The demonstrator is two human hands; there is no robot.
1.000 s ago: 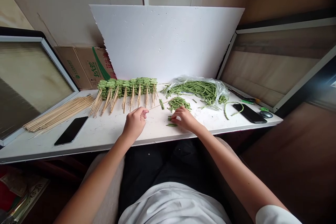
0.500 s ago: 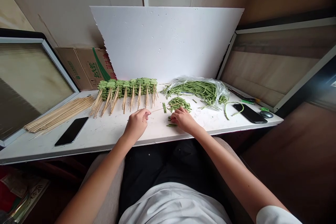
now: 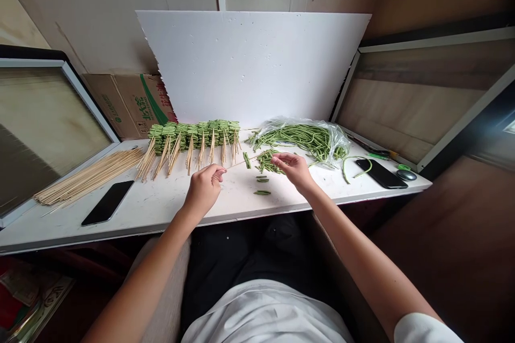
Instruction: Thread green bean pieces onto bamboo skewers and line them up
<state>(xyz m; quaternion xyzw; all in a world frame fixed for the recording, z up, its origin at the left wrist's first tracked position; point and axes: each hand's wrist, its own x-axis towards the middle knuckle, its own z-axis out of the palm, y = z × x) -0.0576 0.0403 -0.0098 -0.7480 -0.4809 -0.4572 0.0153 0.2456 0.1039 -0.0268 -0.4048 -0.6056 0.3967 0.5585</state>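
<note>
My left hand (image 3: pixel 204 186) is closed in a pinch around the near end of a thin wooden skewer (image 3: pixel 235 165), which points right and slightly away from me. Cut green bean pieces (image 3: pixel 247 160) sit crosswise on the skewer. Beyond its far end, my right hand (image 3: pixel 293 169) is over the right side of a heap of cut bean pieces (image 3: pixel 265 161). Its thumb and fingertips are drawn together; whatever is between them is too small to make out. Two small groups of bean pieces, a nearer one (image 3: pixel 262 192) and a farther one (image 3: pixel 262 179), lie on the white table between my hands.
Finished bean skewers (image 3: pixel 193 136) are stacked at the back left. Bare skewers (image 3: pixel 88 174) and a phone (image 3: pixel 108 202) lie left. Long beans (image 3: pixel 301 136) spill from a plastic bag. Another phone (image 3: pixel 381 173) and a mouse (image 3: pixel 406 174) are right. A white board (image 3: pixel 257 64) stands behind.
My right hand has lifted off the small bean groups and moved right and away, uncovering them. The skewer's bean pieces and my left hand have shifted slightly left.
</note>
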